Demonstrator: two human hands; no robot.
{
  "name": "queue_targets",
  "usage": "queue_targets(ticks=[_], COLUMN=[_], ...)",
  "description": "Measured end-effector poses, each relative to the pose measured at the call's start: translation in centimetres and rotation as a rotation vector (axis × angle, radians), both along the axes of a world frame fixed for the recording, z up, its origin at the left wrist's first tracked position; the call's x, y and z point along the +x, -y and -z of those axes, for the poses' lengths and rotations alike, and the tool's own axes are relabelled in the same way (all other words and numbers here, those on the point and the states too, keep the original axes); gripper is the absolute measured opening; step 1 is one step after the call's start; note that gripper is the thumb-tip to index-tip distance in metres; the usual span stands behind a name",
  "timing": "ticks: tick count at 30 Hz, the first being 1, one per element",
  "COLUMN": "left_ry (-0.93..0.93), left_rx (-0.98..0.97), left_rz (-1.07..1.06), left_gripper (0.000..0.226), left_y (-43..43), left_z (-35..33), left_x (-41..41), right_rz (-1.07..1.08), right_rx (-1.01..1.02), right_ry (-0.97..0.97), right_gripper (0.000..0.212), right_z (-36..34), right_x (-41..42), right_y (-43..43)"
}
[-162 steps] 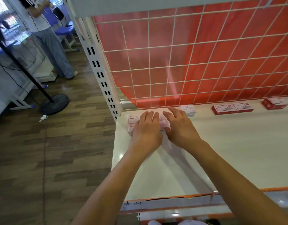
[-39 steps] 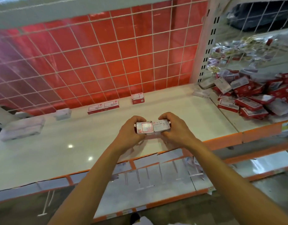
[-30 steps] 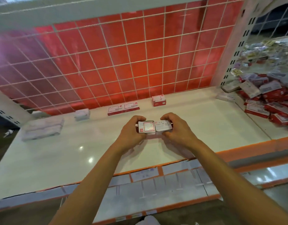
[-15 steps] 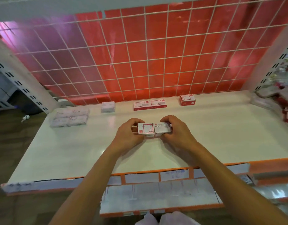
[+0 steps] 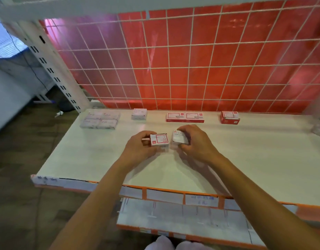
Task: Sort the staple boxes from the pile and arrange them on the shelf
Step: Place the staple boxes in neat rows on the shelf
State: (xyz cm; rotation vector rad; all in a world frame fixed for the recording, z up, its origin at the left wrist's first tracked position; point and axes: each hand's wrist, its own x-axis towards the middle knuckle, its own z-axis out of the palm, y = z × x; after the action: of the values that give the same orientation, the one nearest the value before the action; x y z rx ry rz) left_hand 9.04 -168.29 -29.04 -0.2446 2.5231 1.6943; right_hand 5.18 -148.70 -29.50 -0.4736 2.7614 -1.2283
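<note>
My left hand (image 5: 137,148) grips a small white box with a red-framed label (image 5: 159,139) just above the white shelf (image 5: 83,159). Beside it, my right hand (image 5: 197,141) holds a separate white box with grey print (image 5: 180,137). A narrow gap separates the two boxes. Along the back of the shelf lie a block of pale boxes (image 5: 100,120), a single pale box (image 5: 139,114), two red-and-white boxes side by side (image 5: 185,117) and one red box (image 5: 230,117).
A red panel behind a white wire grid (image 5: 191,69) closes the back of the shelf. A perforated white upright (image 5: 52,69) stands at the left corner. A lower shelf (image 5: 182,219) juts out under the orange front edge. Wooden floor lies to the left.
The two boxes that my hands held pressed together are now drawn apart, one in each hand. The view has swung left, so the pile on the right has left the frame.
</note>
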Motion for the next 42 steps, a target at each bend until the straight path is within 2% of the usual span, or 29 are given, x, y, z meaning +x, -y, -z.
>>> queue_targets(ticks=[7,14,19,25,29,31,35,42], left_ry=[0.032,0.046,0.066,0.061,0.06,0.06,0.052,0.057], left_rx=[0.068,0.04,0.039,0.02,0.001,-0.015,-0.038,-0.016], left_rz=[0.011,0.045,0.1,0.132,0.16,0.179,0.211,0.233], left_gripper=[0.037,0.039,0.037,0.042,0.041,0.043,0.043,0.042], left_y=[3.3,7.4,9.1,10.7,11.1,11.3,11.4,10.7], left_z=[0.0,0.2,0.6,1.1,1.3,1.3,1.3,1.4], left_x=[-0.1,-0.7,-1.0,-1.9,-2.5,-2.8,-3.2,-3.9], right_rz=[-0.063,-0.055,-0.018,0.019,0.069,0.072,0.074,-0.013], right_rx=[0.063,0.122,0.24,0.351,0.414,0.453,0.439,0.364], right_ry=[-0.092,-0.111,-0.133,-0.131,-0.03,-0.004,-0.021,-0.022], right_gripper=[0.045,0.035,0.039,0.024,0.046,0.048,0.033,0.03], right_z=[-1.0,-1.4,-1.4,-0.7,-0.1,0.3,1.1,1.3], right_x=[-2.2,-4.7,-7.2,-10.1,-11.3,-11.8,-12.2,-12.7], right_y=[2.6,7.4,10.1,11.8,12.9,13.1,13.1,13.1])
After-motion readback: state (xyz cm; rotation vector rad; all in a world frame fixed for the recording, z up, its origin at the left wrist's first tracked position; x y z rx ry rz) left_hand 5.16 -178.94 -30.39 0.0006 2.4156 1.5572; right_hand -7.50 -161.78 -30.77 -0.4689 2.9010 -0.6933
